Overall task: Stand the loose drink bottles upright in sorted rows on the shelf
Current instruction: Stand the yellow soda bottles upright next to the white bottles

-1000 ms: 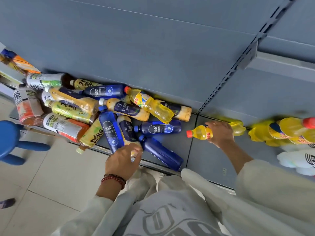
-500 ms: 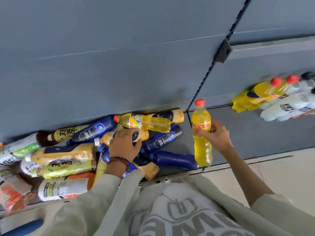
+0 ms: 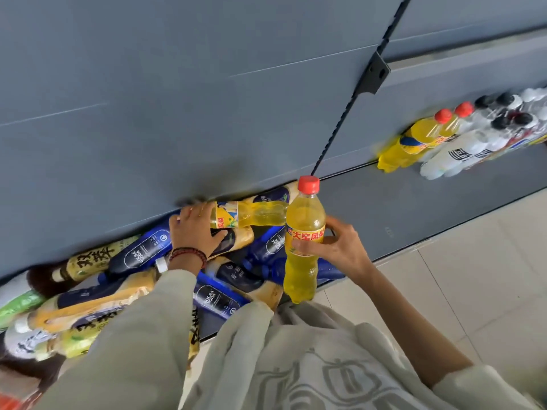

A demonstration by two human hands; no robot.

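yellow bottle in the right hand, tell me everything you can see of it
The yellow bottle is clear plastic, full of yellow drink, with a red cap on and a yellow label with red characters round its middle. It is held about upright, cap up, over the front edge of the shelf; whether its base rests on anything cannot be told. The right hand grips it at the label, thumb in front.

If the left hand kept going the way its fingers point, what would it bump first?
The left hand grips the lying yellow plastic bottle. Its fingers point past it at the grey metal back wall of the shelf, close behind, so probably that comes first, though depth is unclear.
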